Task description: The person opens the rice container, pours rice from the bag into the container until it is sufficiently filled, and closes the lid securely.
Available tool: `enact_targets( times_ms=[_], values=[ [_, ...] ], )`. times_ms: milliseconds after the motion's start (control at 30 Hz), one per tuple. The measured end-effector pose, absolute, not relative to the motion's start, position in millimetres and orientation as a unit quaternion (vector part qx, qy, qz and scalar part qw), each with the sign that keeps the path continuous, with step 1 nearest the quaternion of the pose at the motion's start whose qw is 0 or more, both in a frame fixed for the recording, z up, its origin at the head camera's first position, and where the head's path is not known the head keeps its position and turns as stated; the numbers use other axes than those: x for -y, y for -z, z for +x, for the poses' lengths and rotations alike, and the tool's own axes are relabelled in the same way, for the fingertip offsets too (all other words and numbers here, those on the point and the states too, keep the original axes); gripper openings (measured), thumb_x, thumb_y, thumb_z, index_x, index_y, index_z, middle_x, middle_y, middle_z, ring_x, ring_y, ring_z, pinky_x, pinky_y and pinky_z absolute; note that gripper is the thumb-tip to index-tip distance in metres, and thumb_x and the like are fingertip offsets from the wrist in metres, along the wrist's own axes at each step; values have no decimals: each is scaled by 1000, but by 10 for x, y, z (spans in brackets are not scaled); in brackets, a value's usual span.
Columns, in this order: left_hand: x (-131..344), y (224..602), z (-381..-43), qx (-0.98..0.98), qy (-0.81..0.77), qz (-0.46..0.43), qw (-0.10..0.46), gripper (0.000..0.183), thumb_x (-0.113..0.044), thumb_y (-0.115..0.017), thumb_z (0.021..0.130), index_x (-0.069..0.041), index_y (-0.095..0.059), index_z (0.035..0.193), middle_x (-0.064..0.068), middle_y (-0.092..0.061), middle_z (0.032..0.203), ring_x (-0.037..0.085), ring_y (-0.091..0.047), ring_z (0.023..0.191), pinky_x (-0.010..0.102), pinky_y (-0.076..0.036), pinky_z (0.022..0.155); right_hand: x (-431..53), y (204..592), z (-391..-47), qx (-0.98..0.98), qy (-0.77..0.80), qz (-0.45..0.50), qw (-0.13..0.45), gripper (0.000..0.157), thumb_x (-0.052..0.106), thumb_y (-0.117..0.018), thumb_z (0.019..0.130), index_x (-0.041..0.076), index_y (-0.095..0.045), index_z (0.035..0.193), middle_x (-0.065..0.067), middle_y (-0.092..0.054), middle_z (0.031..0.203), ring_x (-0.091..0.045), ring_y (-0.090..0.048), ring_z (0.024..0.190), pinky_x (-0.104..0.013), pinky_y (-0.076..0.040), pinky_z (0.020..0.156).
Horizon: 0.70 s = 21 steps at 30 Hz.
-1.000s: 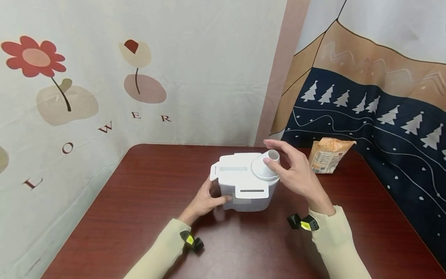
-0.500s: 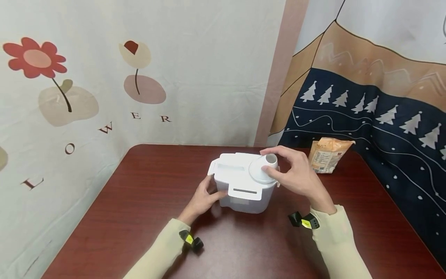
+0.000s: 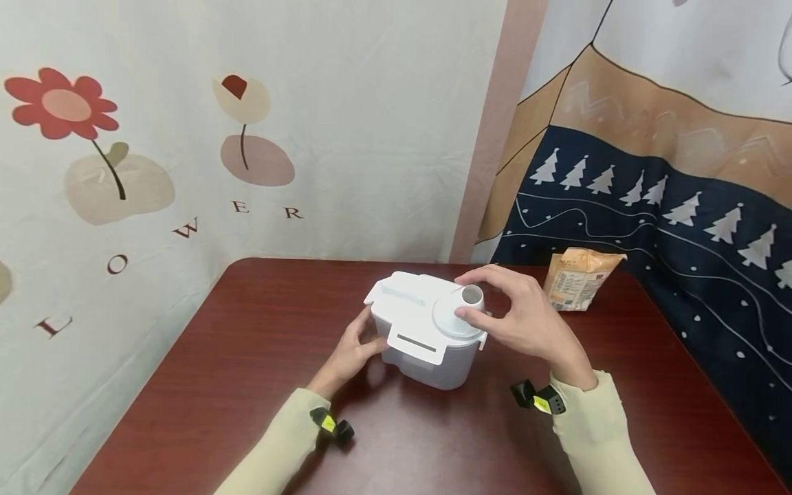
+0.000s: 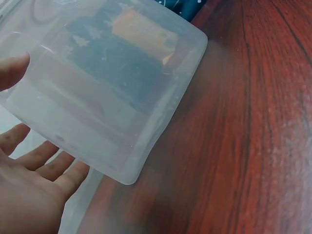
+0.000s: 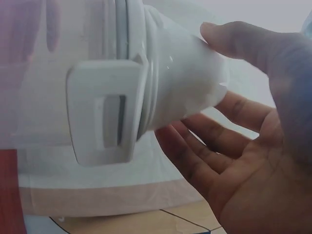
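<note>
A translucent plastic storage container [image 3: 427, 368] with a white lid [image 3: 405, 295] is in the middle of the head view. White latch tabs stick out along the lid's sides. A cone-shaped white spout cap [image 3: 454, 316] with an open round top rises from the lid's right end. My left hand [image 3: 349, 354] grips the container's left end, thumb on the near side and fingers behind, as the left wrist view also shows. Around the spout cap curl the thumb and fingers of my right hand [image 3: 522, 313]. In the right wrist view the cap [image 5: 185, 68] sits against the lid.
A crumpled orange and cream food packet [image 3: 578, 278] stands at the back right of the reddish-brown wooden table [image 3: 247, 385]. Behind the table hang a pale flower-print curtain [image 3: 371, 137] and a dark curtain with white trees [image 3: 619, 206].
The container has turned clockwise in the head view and shifted slightly left and nearer. Both hands have moved with it, and the right hand has come down slightly around the spout cap.
</note>
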State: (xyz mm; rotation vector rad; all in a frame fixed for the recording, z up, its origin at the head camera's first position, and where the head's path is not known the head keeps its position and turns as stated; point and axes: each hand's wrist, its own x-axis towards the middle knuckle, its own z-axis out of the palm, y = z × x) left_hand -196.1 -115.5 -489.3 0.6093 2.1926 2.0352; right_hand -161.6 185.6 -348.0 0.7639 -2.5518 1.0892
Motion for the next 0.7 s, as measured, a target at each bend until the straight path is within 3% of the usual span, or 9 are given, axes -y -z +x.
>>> enact_targets(
  times_ms=[100,233,333,533,700],
  values=[
    [1170,4899,-1951,-716,-667,205,37,85,3,-69,87,3,-25,159,29,-42,156,28,-48,139,39,-42,116,-1892,3480,-1623,872,-386,279,111,42,24,-82,88,24,-69,127,7,-70,124,-11,-64,114,-46,-55,101],
    [1153,4906,-1904,-725,-657,207,12,86,0,-76,86,-2,-29,159,25,-48,153,18,-54,133,28,-47,110,-1933,3478,-1636,863,-393,307,81,47,17,-79,89,21,-65,134,6,-67,134,-13,-61,124,-53,-50,109],
    [1110,4888,-1825,-744,-643,181,-16,87,-4,-82,83,-7,-35,156,19,-55,147,17,-57,129,26,-47,108,-1946,3478,-1642,862,-388,319,64,50,13,-77,90,20,-63,137,6,-65,137,-14,-59,127,-53,-48,111],
    [965,4817,-1667,-767,-631,111,-43,82,-12,-87,81,-16,-42,148,11,-59,140,29,-59,131,46,-50,110,-1958,3465,-1637,868,-382,314,50,49,13,-76,91,22,-63,137,7,-65,137,-15,-59,127,-53,-50,110],
    [912,4803,-1636,-768,-629,114,-49,71,-10,-85,83,-13,-47,144,12,-60,136,30,-60,130,49,-48,113,-1962,3459,-1632,863,-392,316,48,48,13,-77,90,20,-64,135,6,-66,135,-14,-60,125,-52,-51,110]
  ],
)
